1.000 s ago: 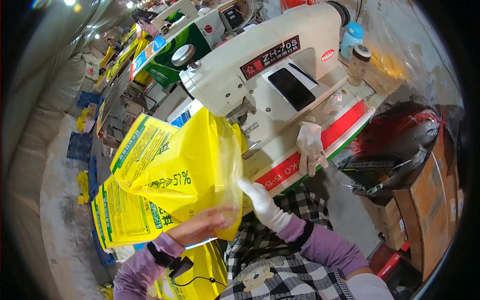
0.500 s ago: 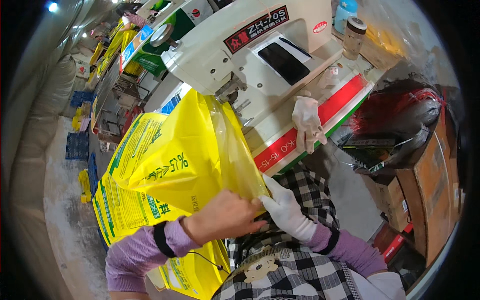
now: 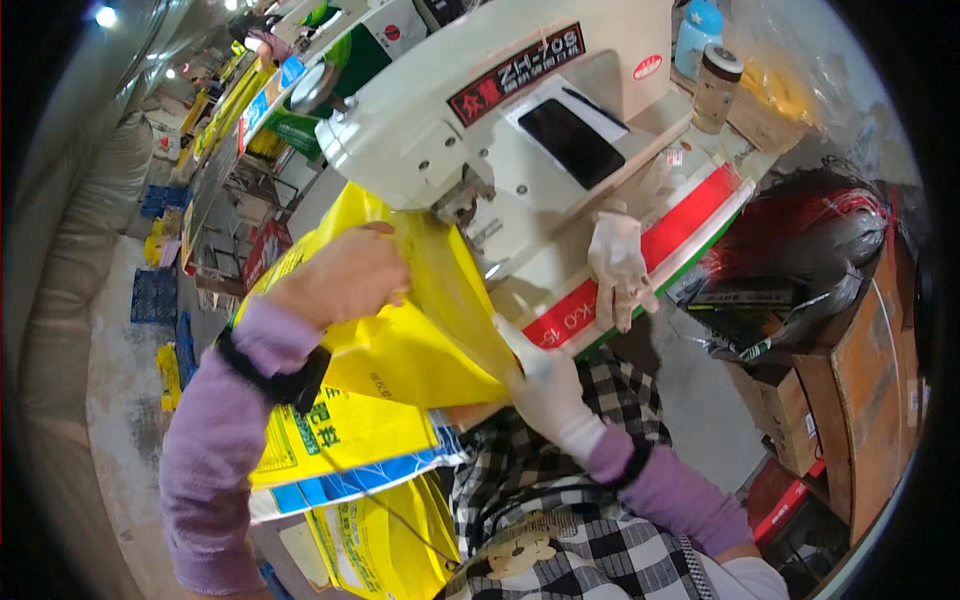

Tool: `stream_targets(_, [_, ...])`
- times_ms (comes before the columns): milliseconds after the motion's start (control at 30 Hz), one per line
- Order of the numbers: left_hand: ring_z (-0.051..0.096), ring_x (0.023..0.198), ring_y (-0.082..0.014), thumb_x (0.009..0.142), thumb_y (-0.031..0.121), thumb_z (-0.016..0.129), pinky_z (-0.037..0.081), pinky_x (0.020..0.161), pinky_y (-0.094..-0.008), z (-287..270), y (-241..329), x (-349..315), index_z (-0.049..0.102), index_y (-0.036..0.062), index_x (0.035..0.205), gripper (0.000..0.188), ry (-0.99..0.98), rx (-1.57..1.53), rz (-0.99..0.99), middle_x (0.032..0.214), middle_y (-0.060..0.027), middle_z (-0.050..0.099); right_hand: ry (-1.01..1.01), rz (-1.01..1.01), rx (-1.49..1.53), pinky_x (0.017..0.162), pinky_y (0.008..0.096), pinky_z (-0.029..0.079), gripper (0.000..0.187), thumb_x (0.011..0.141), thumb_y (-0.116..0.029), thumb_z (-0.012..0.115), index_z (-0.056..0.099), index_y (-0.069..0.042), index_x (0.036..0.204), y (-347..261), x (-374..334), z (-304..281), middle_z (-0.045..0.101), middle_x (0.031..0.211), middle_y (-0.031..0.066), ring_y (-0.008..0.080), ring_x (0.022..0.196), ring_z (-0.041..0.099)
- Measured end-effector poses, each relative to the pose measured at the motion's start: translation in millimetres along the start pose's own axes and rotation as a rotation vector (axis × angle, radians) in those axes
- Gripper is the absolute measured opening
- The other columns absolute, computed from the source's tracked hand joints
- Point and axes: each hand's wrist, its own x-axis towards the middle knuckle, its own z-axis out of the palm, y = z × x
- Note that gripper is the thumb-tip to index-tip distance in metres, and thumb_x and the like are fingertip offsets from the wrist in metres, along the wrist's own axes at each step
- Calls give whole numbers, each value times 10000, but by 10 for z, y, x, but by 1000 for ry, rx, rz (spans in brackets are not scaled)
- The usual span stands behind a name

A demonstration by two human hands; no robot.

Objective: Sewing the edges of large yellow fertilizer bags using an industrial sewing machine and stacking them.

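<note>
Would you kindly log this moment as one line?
left hand: bare, grips yellow bag top | right hand: gloved, at bag edge | bag under sewing machine head

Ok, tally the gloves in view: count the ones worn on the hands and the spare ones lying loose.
Worn white glove, on the right hand: 1
Loose white glove draped on the sewing machine: 1
Left hand, bare: 0
Total gloves: 2
</note>
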Motion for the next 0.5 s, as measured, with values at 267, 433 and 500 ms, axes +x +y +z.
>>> stream_targets(267, [631,595,-254,768,314,643,504,695,-458,239,1924,693,680,141,649,214,390,-53,-278,593,-60,634,119,-175,-912,493,385,454,177,825,-116,522,649,-1,872,199,1217,648,598,619,113,257,542,591])
stream_targets(433, [632,624,-308,772,401,646,489,599,-425,-49,1069,19,688,124,708,287,2,-299,-177,582,-114,603,-133,-139,-510,694,433,501,255,846,-150,513,640,-53,1045,144,892,438,626,713,126,301,725,616])
stream_targets(500, [625,623,-316,779,362,641,483,580,-413,36,1218,20,683,115,721,257,-100,-317,-223,586,-122,596,-171,-104,-440,665,465,511,349,832,-148,528,558,-51,1166,134,652,313,659,754,152,341,722,643])
